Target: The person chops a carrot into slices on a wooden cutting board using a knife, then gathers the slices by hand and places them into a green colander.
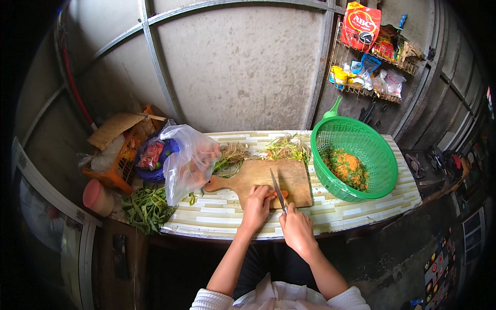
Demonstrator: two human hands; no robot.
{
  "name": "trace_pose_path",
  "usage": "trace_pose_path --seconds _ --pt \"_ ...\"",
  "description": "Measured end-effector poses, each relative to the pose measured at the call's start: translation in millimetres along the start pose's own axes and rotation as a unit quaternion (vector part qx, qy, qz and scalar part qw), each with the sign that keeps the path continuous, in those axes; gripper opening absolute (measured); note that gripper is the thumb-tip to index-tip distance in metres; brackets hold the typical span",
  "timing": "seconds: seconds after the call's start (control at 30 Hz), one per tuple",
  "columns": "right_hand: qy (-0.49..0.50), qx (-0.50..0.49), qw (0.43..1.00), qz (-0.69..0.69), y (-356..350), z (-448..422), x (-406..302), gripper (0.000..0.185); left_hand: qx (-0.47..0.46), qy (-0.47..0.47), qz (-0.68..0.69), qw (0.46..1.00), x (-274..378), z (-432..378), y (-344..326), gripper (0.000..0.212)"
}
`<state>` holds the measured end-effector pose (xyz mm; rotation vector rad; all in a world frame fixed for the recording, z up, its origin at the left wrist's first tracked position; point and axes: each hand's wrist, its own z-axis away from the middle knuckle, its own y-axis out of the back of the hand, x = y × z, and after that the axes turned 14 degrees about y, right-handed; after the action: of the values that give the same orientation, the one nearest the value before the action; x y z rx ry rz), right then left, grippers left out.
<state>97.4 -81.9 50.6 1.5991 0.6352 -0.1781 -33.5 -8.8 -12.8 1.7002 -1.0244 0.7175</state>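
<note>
On the wooden cutting board (255, 174) lies a carrot (284, 193), partly hidden by fingers and blade. My left hand (259, 205) holds the carrot down from the left side. In my right hand (297, 228) is the handle of a kitchen knife (276, 185), its blade pointing away from me and resting at or just over the carrot. Right of the board stands a green plastic colander (381, 155) with finely chopped orange and green vegetables (347, 168) in it. A clear plastic bag (184, 151) with orange contents, apparently carrots, sits left of the board.
Roots and stalk trimmings (286, 149) lie behind the board. At the left are leafy greens (149, 209), a blue basket (155, 175), an orange crate (126, 162) and a pink-lidded tub (97, 197). A wire rack (372, 91) with packets hangs on the wall.
</note>
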Motion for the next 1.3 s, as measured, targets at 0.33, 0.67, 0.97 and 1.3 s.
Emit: trace_pose_path --seconds 0.33,0.67,0.97,1.3 --pt "0.033 -0.090 0.995 0.031 18 -20 7 0.030 -0.021 -0.008 -0.014 1.000 5 -2 3 0.021" --pt "0.032 -0.116 0.992 0.024 6 -35 8 0.035 -0.024 -0.011 -0.016 1.000 3 -1 2 0.024" --pt "-0.012 -0.043 0.999 0.025 -33 -35 16 0.039 -0.030 -0.011 -0.014 0.999 7 0 3 0.023" --pt "0.003 -0.057 0.998 0.017 -25 -13 19 0.040 -0.010 0.018 0.007 1.000 1 2 1 0.021"
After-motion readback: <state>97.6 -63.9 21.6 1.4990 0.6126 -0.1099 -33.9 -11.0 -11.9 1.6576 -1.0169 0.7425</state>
